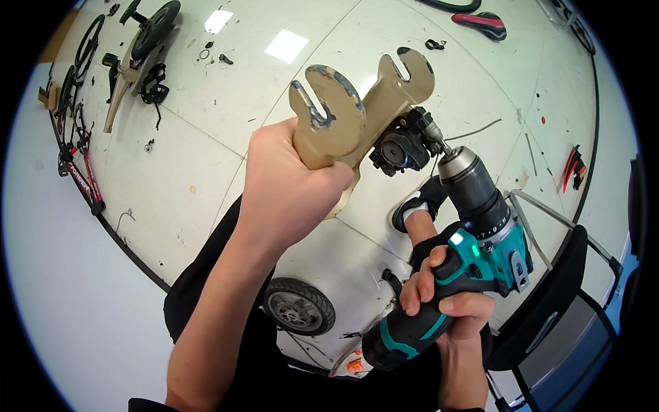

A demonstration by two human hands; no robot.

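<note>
My left hand is wrapped round one arm of a tan metal fork, with its two slotted ends pointing up and away from me. The paint round the slots is chipped. A black brake caliper sits on the fork's right side. My right hand grips the handle of a teal and black cordless drill, and a small green light shows on its body. The drill's bit points up and left to the bolt end of the caliper. Whether bit and bolt touch, I cannot tell.
On the tiled floor below lies a small wheel with a tyre. Bike parts spread at the far left, including another wheel and a red frame. A red and black saddle lies far right. A black chair stands near my right arm.
</note>
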